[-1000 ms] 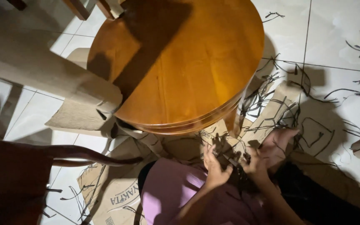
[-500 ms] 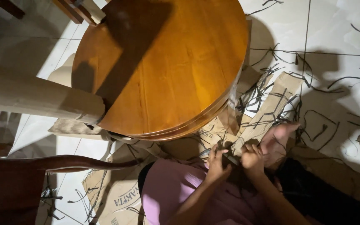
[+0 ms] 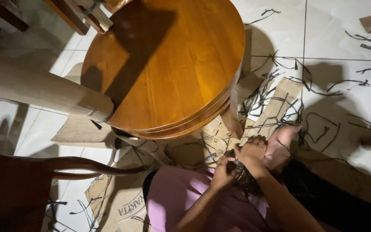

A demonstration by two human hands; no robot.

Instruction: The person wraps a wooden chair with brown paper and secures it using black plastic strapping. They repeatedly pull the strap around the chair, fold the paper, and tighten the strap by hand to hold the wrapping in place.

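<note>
While a round wooden table (image 3: 168,64) fills the upper middle of the frame, both hands work a black bundle (image 3: 242,176) low and right of centre.

Below the table lies flattened cardboard (image 3: 121,206) on a white tiled floor (image 3: 344,25), with thin black strips (image 3: 280,99) scattered to the right. A dark chair (image 3: 18,193) sits at lower left, and a cardboard tube (image 3: 35,88) crosses the left edge. The person's bare foot (image 3: 282,144) rests beside the hands. The right hand (image 3: 252,155) is curled shut over the bundle's top; the left hand (image 3: 223,172) pinches its left side, fingers together. The bundle sits between both hands, just under the table's lower edge.
</note>
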